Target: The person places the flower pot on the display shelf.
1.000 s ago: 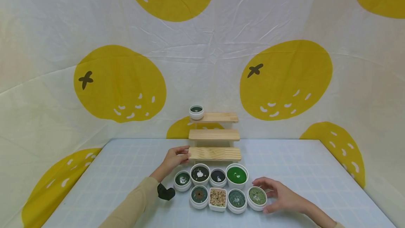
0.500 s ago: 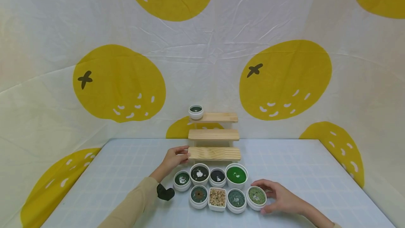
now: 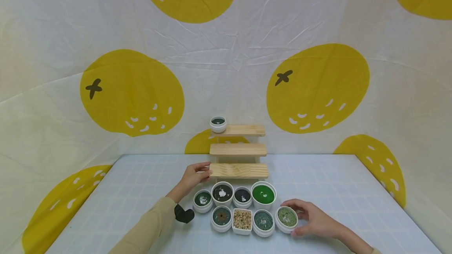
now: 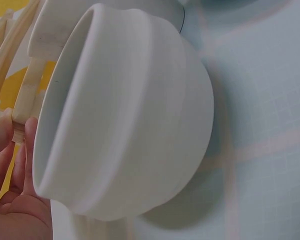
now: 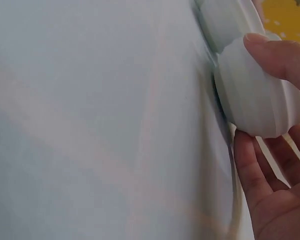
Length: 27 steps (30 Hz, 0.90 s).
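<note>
My left hand (image 3: 192, 176) pinches the left end of the lowest step of a three-tier wooden shelf (image 3: 239, 171), thumb and fingers on its edge in the left wrist view. My right hand (image 3: 314, 220) curls round a small white bowl (image 3: 287, 219) of speckled light-green contents at the right of the front row. In the right wrist view the thumb lies on the side of that bowl (image 5: 255, 95), with fingers on the opposite side. Another small white bowl (image 3: 218, 125) of dark-green contents sits on the left of the top step.
Before the shelf stand several white bowls, among them a bright-green one (image 3: 264, 194) and a dark one (image 3: 223, 193). A square dish (image 3: 242, 221) holds tan bits. One bowl (image 4: 125, 115) is close by the left wrist. A black object (image 3: 184, 214) is beside the left sleeve. A patterned cloth hangs behind.
My right hand has shifted slightly left and closer round the light-green bowl. The left hand stays on the shelf end, and the bowls keep their places.
</note>
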Tool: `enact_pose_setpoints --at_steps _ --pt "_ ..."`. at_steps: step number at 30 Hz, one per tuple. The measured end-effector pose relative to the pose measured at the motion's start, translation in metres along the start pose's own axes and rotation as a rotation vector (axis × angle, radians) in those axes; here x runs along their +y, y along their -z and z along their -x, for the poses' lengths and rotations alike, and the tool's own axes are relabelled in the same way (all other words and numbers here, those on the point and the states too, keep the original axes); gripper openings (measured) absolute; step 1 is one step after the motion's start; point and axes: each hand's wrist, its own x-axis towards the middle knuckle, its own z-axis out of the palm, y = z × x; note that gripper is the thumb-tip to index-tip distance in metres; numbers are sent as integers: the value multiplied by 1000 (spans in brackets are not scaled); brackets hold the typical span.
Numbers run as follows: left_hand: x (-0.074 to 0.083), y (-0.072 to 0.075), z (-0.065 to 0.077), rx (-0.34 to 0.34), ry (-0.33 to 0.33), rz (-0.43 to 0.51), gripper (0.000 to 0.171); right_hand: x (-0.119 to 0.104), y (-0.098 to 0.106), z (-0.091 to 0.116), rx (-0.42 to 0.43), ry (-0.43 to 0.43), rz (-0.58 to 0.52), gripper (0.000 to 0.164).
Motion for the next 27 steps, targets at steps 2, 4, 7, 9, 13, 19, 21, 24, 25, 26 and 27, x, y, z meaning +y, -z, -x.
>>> enact_pose_setpoints --at_steps 2,4,7,9,13,19,21,24,25,26,27 --pt "1 0 1 0 -5 7 40 -1 1 1 13 16 10 62" --pt "1 -1 1 2 -7 7 40 -3 3 2 28 30 20 61" --pt "2 -1 1 4 -4 -1 40 -5 5 2 47 37 38 60" --pt "2 -1 2 3 -1 -9 41 -6 7 2 54 44 43 60" --pt "2 0 2 1 -2 -24 42 -10 10 0 60 65 47 60" --pt "2 0 0 -4 4 -29 42 -16 15 -2 69 130 67 60" --pt "1 0 -1 -9 6 -29 42 -19 17 -3 74 112 80 60" --pt "0 1 -2 -13 9 -30 42 -24 19 -5 81 74 92 60" --pt "1 1 -2 -12 10 -25 42 -26 19 -6 83 69 93 60" --pt "0 1 -2 -13 7 -22 42 -28 20 -6 83 71 94 60" --pt "0 1 -2 -12 5 -20 41 -29 20 -7 84 78 94 61"
